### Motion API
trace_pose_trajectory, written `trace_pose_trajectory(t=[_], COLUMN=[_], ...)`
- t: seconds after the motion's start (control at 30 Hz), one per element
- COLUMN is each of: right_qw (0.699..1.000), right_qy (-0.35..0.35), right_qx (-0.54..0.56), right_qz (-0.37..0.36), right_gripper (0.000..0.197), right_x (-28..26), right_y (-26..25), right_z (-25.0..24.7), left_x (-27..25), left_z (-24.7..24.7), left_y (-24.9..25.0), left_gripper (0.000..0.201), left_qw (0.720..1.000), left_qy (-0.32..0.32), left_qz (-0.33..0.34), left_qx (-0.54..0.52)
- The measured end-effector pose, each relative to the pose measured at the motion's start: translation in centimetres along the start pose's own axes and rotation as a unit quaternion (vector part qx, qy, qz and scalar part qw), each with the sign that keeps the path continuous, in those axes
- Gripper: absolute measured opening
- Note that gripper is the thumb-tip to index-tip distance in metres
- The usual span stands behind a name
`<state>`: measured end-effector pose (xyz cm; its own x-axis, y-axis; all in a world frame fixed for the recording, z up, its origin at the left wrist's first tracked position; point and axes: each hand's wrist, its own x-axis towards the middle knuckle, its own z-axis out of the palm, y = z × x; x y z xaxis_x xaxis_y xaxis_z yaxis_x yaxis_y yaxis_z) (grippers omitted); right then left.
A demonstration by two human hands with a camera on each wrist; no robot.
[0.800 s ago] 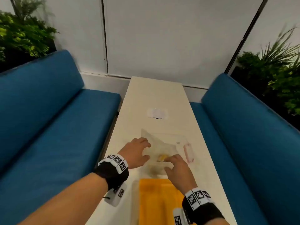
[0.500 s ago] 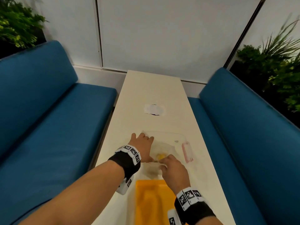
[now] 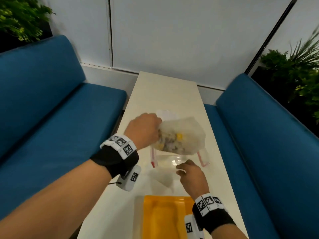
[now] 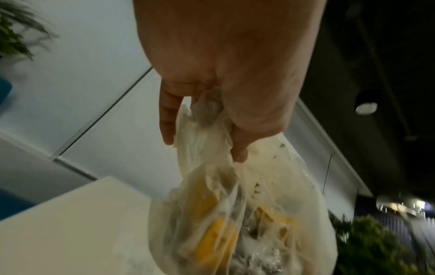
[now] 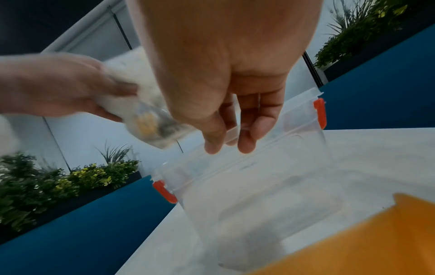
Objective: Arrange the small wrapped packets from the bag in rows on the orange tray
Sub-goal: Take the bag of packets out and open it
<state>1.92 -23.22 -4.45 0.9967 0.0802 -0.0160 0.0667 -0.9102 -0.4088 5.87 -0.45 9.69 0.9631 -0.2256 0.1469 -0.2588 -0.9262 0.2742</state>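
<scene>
Left hand (image 3: 145, 131): clenched on the gathered neck of the thin translucent plastic bag (image 3: 181, 137), which is held lifted.
Right hand (image 3: 190, 173): fingers pinched on the near rim of the clear plastic box with red latches (image 3: 179, 158).
Bag: above the box, beyond the right hand, hanging from the left.
Packets: small wrapped packets (image 4: 216, 238), yellow and grey, still bunched inside.
Tray: flat orange tray (image 3: 165, 218), nearest the right wrist; none laid on the visible part.
</scene>
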Motion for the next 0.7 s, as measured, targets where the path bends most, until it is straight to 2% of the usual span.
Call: trace_pose_trajectory(t=[0.1,0.2,0.37,0.47,0.7], right_qw=[1.000,0.999,0.999,0.999,0.998], right_qy=[0.011,0.016,0.012,0.013,0.010], right_qx=[0.018,0.020,0.033,0.039,0.036], right_qz=[0.011,0.021,0.025,0.033,0.047], right_gripper=[0.020,0.020,0.019,0.019,0.019], right_x=[1.5,2.9,4.3,4.9,5.2], right_y=[1.0,1.8,2.7,3.0,3.4], right_z=[-0.9,-1.6,-1.8,-2.1,-2.3], left_x=[-1.4,-3.5,-6.8,-8.5,-11.8], left_z=[-3.4,-3.7,1.7,6.1,11.2], left_y=[-2.1,-4.0,-7.1,-8.3,-9.9], left_gripper=[0.007,0.011,0.013,0.017,0.016], left_qw=[0.996,0.992,0.987,0.984,0.981], left_qy=[0.066,0.076,0.022,-0.016,-0.033], left_qz=[-0.054,-0.098,-0.161,-0.174,-0.188], left_qx=[-0.021,-0.015,0.017,0.032,-0.046])
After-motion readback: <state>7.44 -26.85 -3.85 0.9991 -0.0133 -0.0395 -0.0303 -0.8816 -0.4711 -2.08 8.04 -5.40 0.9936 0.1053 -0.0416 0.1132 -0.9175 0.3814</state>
